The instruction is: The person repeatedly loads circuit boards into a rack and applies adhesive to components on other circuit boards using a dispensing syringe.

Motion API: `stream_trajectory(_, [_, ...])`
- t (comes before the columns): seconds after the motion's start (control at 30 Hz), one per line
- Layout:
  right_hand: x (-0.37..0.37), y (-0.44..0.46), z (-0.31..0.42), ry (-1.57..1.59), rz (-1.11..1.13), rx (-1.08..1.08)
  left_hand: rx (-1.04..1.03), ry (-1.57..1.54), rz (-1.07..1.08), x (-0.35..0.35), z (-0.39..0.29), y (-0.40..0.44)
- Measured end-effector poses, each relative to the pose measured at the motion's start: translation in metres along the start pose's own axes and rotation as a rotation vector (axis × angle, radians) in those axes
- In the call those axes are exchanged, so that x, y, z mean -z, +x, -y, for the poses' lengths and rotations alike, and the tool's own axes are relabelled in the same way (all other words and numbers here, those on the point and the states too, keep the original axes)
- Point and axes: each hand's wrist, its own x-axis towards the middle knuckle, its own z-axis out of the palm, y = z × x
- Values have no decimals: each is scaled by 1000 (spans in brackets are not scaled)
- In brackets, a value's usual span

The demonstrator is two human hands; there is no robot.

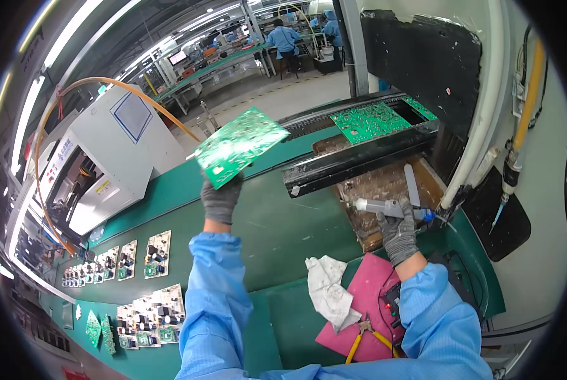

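My left hand (pixel 220 201), in a grey glove, is closed on the lower edge of a green circuit board (pixel 240 144), held up and tilted above the bench. My gloved right hand (pixel 398 235) is wrapped round a translucent dispensing syringe (pixel 373 206) with a blue fitting (pixel 428 215) and a thin hose at its right end. That hand is over the near side of a brown-stained tray (pixel 391 180), in which another pale tube (pixel 412 183) leans. Further back, a second green circuit board (pixel 371 122) lies on the dark conveyor rails (pixel 359 151).
On the left stand rows of populated boards (pixel 157 253) and a white machine (pixel 116 152). Near my right forearm are a pink sheet (pixel 369 285), a white cloth (pixel 330 291), yellow-handled cutters (pixel 364 329) and a black box (pixel 392 307). Co-workers (pixel 283 41) are far behind.
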Motion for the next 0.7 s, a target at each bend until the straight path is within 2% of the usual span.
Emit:
stream_trajectory(0.07, [-5, -3, 0, -45, -29, 35, 27, 127, 67, 28, 28, 30])
stream_trajectory(0.13, [-5, -4, 0, -30, -82, 18, -254, 837, 136, 44, 65, 54])
stream_trajectory(0.2, [-10, -9, 0, -44, -135, 27, -219, 884, 93, 40, 85, 62])
stream_trajectory(0.27, [-13, -10, -1, -34, -150, 21, 119, 259, -45, 35, 93, 64])
stream_trajectory(0.4, [-9, -8, -2, -67, -121, 27, 261, 87, -84, 36, 113, 71])
stream_trajectory(0.53, [-16, -12, -3, -103, -182, 44, 283, 195, -229, 21, 122, 67])
stream_trajectory(0.7, [-12, -9, -3, -97, -170, 39, 318, 148, -266, 21, 126, 67])
